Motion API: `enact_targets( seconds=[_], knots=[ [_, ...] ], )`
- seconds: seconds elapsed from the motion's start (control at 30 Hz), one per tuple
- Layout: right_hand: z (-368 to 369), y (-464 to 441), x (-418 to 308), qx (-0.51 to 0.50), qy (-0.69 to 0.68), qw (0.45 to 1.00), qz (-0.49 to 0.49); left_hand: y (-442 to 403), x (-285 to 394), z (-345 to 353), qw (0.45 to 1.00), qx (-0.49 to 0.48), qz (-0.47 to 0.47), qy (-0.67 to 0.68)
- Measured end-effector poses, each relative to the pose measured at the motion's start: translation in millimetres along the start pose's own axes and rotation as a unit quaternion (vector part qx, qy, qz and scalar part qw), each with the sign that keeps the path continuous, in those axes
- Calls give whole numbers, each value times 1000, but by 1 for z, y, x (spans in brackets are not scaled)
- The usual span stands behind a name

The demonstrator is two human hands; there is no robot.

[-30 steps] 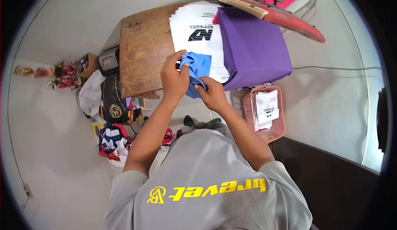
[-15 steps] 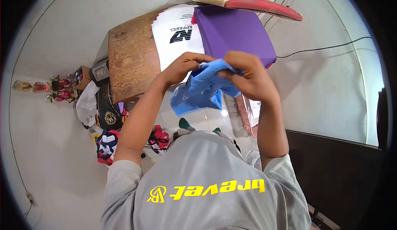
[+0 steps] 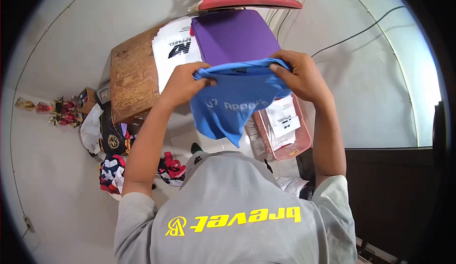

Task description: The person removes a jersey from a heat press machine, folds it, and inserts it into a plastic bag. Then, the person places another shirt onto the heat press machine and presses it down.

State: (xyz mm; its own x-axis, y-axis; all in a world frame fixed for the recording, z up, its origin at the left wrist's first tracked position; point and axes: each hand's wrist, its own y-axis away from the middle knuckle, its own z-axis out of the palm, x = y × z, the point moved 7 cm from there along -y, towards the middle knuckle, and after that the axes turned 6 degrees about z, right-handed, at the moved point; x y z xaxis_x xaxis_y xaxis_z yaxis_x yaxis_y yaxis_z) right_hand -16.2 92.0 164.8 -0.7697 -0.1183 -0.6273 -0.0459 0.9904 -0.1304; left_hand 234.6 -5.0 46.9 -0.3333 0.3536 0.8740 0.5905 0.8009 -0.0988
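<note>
A blue cloth item [image 3: 228, 90] with pale lettering hangs in front of me, its upper edge stretched wide between both hands. A dark mark shows inside the opening along that edge. My left hand [image 3: 186, 82] is closed on the left end of the edge, thumb on the near side. At the right end, my right hand [image 3: 304, 76] pinches the same edge, thumb on top. Below, the cloth droops to a point above the floor. I cannot tell whether it is a garment or a bag.
Behind the cloth, a purple pad [image 3: 232, 36] and white printed sheets or bags [image 3: 173, 50] lie by a worn wooden tabletop [image 3: 133, 74]. A pink basket [image 3: 301, 140] holds more white printed pieces. A red-edged press [image 3: 251, 1] stands at the back; clothes [image 3: 112, 171] are piled at left.
The blue cloth was bunched with my hands close together. Now my hands are farther apart, and the cloth is spread with its edge pulled wide. My view has shifted, showing more of the pink basket.
</note>
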Motion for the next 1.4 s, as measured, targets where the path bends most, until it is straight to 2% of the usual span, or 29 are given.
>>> enact_targets(
  seconds=[0.03, 0.07, 0.13, 0.2, 0.27, 0.33, 0.4, 0.43, 0.47, 0.53, 0.57, 0.67, 0.7, 0.8, 0.87, 0.9, 1.0, 1.07, 1.13, 1.17, 1.27, 1.3, 1.4],
  knots=[
    [-3, 2, 9, -3, 2, 1000, 3, -1, 13, -2, 998, 44, 33, -14],
    [-6, 4, 20, -12, 26, 1000, 13, -2, 22, -4, 996, 72, 13, -54],
    [-13, 7, 38, -34, 49, 998, -13, -7, 29, 1, 990, 136, 39, -31],
    [-19, 11, 50, -45, 84, 994, -57, -9, 42, 5, 983, 154, 19, -96],
    [-24, 12, 62, -41, 146, 986, -76, -15, 49, 17, 987, 74, -26, -139],
    [-25, 8, 76, -41, 182, 981, -61, -20, 37, 28, 992, -19, -71, -101],
    [-33, 4, 90, -15, 198, 979, -41, -25, 38, 35, 988, -66, -29, -135],
    [-36, 2, 98, 7, 209, 977, -52, -26, 36, 38, 994, -69, -2, -82],
    [-40, -1, 106, 19, 211, 976, -47, -31, 28, 39, 992, -61, 18, -106],
    [-46, -6, 113, 19, 224, 974, 7, -34, 20, 42, 998, -36, 28, -44],
    [-46, -9, 123, 54, 222, 973, -35, -37, 13, 44, 999, -42, 4, 31],
    [-43, -17, 138, 36, 241, 970, 4, -61, -18, 41, 997, -75, 17, -9],
    [-44, -20, 143, 24, 232, 972, 32, -66, -21, 41, 998, -65, -7, 13],
    [-50, -28, 164, -19, 232, 969, 82, -84, -22, 36, 994, -70, 6, 80],
    [-55, -33, 180, -37, 212, 973, 87, -93, -19, 34, 989, -106, -6, 103],
    [-58, -34, 182, -47, 183, 976, 107, -98, -19, 36, 983, -151, -10, 106],
    [-62, -39, 185, -100, 161, 977, 93, -118, -20, 30, 984, -169, 49, -20],
    [-66, -41, 195, -117, 123, 982, 79, -128, -15, 21, 985, -140, 31, -99],
    [-68, -47, 206, -130, 119, 981, 81, -130, -5, 5, 983, -31, 20, -179],
    [-74, -55, 220, -98, 136, 984, 61, -128, 2, -3, 970, 48, -3, -240],
    [-99, -70, 219, 14, 153, 988, 30, -119, 21, -6, 951, 141, 4, -275],
    [-106, -74, 222, 48, 142, 988, 33, -117, 24, -5, 950, 153, -12, -273],
    [-77, -88, 266, -69, 137, 986, 63, -113, 14, 11, 976, 67, -10, -208]
  ],
)
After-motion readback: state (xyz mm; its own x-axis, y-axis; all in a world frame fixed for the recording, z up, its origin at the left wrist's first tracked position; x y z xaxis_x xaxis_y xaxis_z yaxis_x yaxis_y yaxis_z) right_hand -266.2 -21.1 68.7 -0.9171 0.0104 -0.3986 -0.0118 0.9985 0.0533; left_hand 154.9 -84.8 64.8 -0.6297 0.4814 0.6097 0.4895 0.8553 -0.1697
